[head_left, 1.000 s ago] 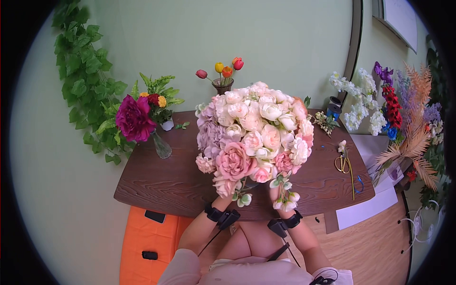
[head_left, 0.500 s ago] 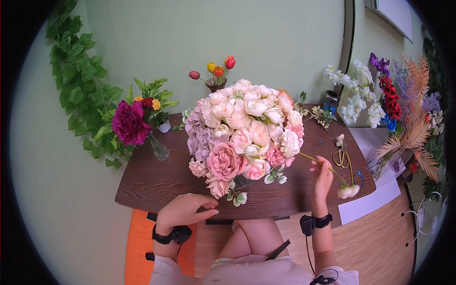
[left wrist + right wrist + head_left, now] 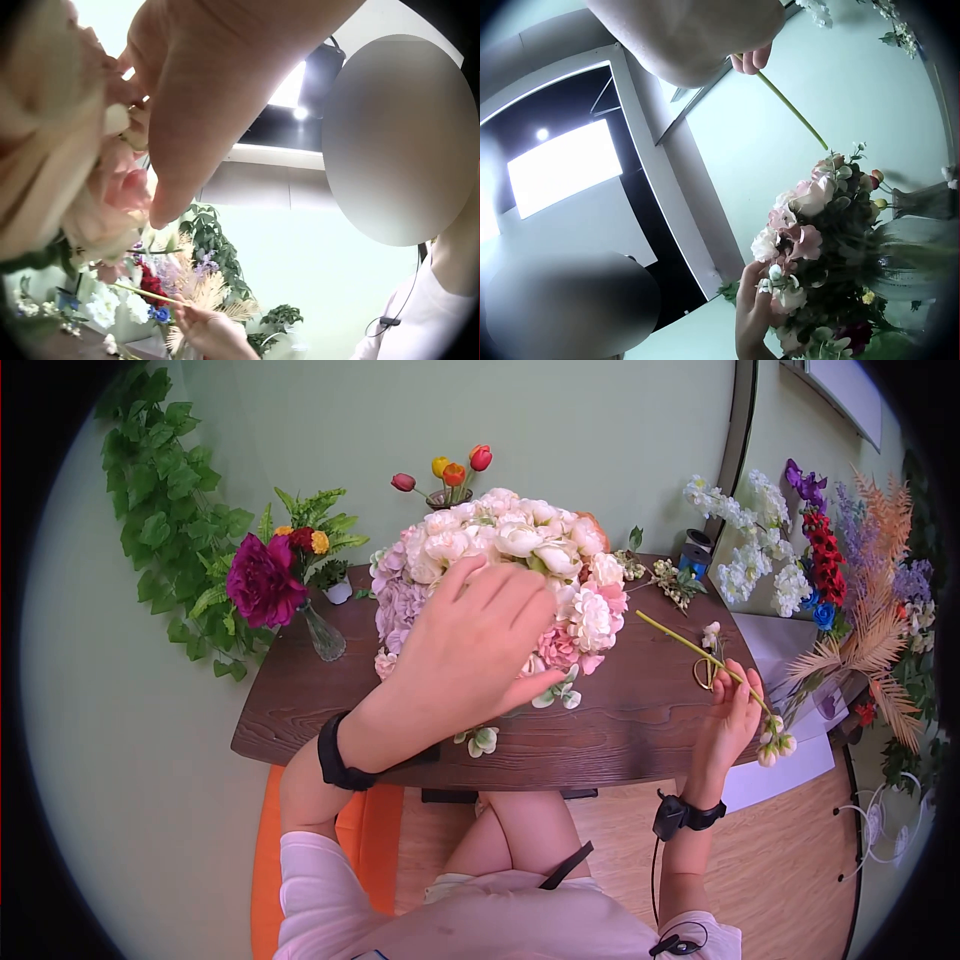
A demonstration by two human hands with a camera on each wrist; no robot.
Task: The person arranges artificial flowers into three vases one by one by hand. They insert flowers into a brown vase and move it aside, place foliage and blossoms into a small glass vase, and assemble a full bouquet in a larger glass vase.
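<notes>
A large bouquet of pink, cream and lilac artificial flowers (image 3: pixel 590 615) stands on the dark wooden table. Over its front and top lies my left hand (image 3: pixel 465 630), its fingers spread among the blooms and hiding several of them. The right wrist view shows those fingers against the pink and white flowers (image 3: pixel 802 240), above a clear glass vase (image 3: pixel 904 270). Off to the right, my right hand (image 3: pixel 730 715) pinches the green stem (image 3: pixel 690 645) of a small flower sprig. White buds (image 3: pixel 775 742) hang at its lower end, while its bare end points toward the bouquet.
Gold-handled scissors (image 3: pixel 706 674) lie beside a loose flower (image 3: pixel 711 632) on the table's right. A magenta flower (image 3: pixel 266 582) in a glass vase stands left, tulips (image 3: pixel 454 474) behind. Feathery and coloured stems (image 3: pixel 830 585) fill the right side, near a spool (image 3: pixel 694 552).
Both hands have left the bouquet's underside. My right hand has moved right, holding the sprig, whose bud end now hangs low. My left hand drew back, then reached over the bouquet's top.
</notes>
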